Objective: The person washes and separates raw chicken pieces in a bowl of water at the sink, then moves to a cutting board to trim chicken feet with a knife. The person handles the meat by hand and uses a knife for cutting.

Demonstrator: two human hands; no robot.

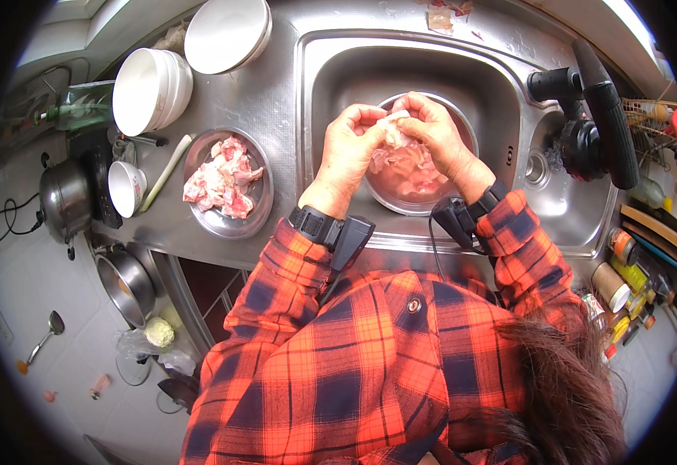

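Note:
Between my left hand [347, 145] and my right hand [431, 128] is a pale piece of raw meat [395, 131], pinched by the fingertips of both. Below it, a round metal bowl [471, 131] stands in the large basin of the steel sink [344, 75]. Pinkish water and several pieces of raw meat [414, 168] fill that bowl. On the counter left of the sink, a clear shallow bowl [228, 226] carries a heap of raw, bony meat chunks [225, 177]. Some of my fingertips are hidden behind the held piece.
White bowls [147, 93] and white plates [225, 35] stand on the left counter, near a green stalk [166, 173] and a small white cup [126, 189]. A black faucet [597, 116] rises over the small right basin [571, 215]. Scraps [440, 18] lie behind the sink.

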